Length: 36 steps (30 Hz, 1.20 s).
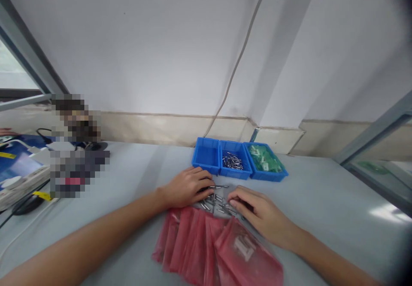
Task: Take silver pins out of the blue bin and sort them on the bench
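Note:
A loose pile of small, shiny metal pins (222, 209) lies on the table between my two hands. My left hand (186, 187) rests over the pile's left side with its fingers curled. A slim metal pin (221, 187) sticks out to the right from between its thumb and forefinger. At the right side of the pile, my right hand (257, 208) has its thumb and fingertips pressed together low over the pins. What is in that pinch, if anything, is hidden. Several red translucent bags (196, 247) are fanned out just below the pile, overlapping; the rightmost carries a whitish marking.
Behind the hands stand three joined blue bins: a bare left bin (206, 153), a middle bin (236, 175) with metal pins, and a right bin (273, 176) with green bags. A power strip (28, 183) and cables lie at left, near a blurred patch. A wall rises behind.

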{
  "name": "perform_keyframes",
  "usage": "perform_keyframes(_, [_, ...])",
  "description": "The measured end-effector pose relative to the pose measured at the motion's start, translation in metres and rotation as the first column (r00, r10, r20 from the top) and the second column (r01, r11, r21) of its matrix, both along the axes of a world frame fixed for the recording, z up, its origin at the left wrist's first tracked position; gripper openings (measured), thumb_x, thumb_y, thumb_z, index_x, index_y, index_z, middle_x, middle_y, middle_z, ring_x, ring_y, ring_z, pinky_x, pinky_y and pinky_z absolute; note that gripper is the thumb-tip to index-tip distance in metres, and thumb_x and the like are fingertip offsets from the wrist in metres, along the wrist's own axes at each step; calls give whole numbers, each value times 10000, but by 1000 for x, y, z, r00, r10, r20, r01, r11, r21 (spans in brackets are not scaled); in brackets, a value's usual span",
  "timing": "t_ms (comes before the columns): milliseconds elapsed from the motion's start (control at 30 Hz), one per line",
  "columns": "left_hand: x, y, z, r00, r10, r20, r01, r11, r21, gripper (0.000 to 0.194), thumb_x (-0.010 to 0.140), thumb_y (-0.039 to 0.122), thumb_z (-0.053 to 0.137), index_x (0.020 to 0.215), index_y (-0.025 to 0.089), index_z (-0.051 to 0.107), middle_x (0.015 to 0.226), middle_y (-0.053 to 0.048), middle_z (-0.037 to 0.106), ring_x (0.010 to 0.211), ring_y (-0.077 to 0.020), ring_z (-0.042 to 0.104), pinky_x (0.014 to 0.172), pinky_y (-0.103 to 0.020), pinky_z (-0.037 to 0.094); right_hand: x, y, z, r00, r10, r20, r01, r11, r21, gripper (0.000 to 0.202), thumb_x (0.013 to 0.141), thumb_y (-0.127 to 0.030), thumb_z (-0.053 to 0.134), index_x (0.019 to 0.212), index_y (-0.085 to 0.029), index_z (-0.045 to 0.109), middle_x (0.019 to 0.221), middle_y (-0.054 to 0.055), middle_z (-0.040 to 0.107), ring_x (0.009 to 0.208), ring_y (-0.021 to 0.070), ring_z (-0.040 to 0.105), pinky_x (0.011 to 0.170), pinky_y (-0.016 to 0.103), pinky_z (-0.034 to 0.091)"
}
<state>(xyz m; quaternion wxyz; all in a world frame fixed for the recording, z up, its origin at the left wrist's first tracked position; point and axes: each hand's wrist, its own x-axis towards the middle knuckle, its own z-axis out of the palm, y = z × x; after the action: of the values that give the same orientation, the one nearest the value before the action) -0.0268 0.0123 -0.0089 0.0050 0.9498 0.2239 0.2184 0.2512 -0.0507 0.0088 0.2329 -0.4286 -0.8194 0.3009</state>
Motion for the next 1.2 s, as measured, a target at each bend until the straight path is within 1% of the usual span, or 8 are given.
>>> perform_keyframes(133, [0, 0, 0, 1000, 4, 8, -4, 1000, -4, 295, 1125, 374, 500, 1214, 180, 704, 1208, -88, 714, 1106, -221, 673, 1008, -368, 508, 0, 0, 1, 1000, 3, 2, -3, 1000, -2, 198, 1125, -341, 492, 1082, -301, 682, 1033, 6, 725, 929, 215, 676, 859, 356, 522])
perform_keyframes(300, [-1, 0, 0, 1000, -4, 24, 4, 1000, 0, 297, 1124, 377, 505, 1206, 181, 712, 1200, -89, 716, 1106, -215, 670, 1015, -366, 509, 0, -1, 0, 1000, 5, -9, -5, 1000, 3, 216, 1127, -350, 484, 1087, -297, 689, 1053, 11, 729, 962, 220, 680, 883, 358, 523])
perform_keyframes(600, [0, 0, 1, 1000, 3, 8, -3, 1000, 8, 301, 1127, 379, 495, 1209, 182, 706, 1207, -87, 718, 1102, -217, 675, 1001, -368, 518, 1, -1, 1, 1000, 23, 2, -23, 1000, 9, 203, 1129, -339, 492, 1092, -285, 684, 1061, -1, 720, 965, 194, 676, 897, 331, 513])
perform_keyframes(1200, [-1, 1, -2, 1000, 2, 3, -2, 1000, 1, 306, 1129, 382, 491, 1214, 176, 701, 1213, -81, 713, 1117, -218, 668, 1008, -371, 516, 1, -1, 0, 1000, 28, 6, -28, 1000, 13, 198, 1131, -331, 493, 1090, -287, 681, 1060, -3, 713, 973, 194, 674, 892, 336, 512])
